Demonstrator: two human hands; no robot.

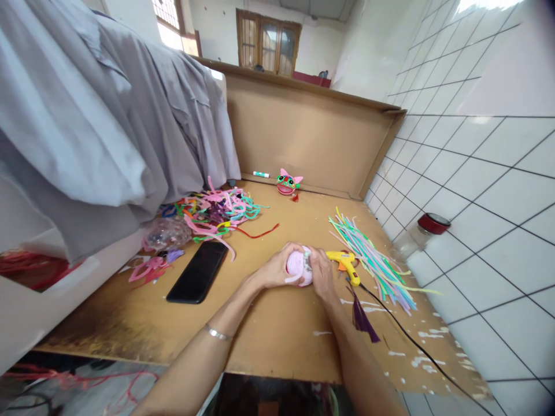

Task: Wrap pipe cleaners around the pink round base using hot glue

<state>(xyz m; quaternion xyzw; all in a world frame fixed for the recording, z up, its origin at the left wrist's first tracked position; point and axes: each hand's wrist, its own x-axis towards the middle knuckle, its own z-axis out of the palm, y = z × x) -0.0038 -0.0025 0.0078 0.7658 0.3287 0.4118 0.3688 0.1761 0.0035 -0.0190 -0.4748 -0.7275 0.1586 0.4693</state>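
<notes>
You have a small, round, pale pink-purple thing wound with soft fuzzy strips [297,264] in both hands, low over the front half of the brown wooden tabletop [269,329]. It looks like you are at the step of pressing and shaping its side. Your left hand [277,268] is part closed, with its fingers bent around the left side. Your right hand [321,271] is part closed too, holding the right side, but its fingertips are too small to see well. A short, pale strip end [293,279] pokes out at the lower left. The next move seems to call for a steady left hand, while the right presses gently so nothing slips. Mind the yellow plastic glue gun with a black cord [342,257] lying just beside your right hand; its tip may be hot.
</notes>
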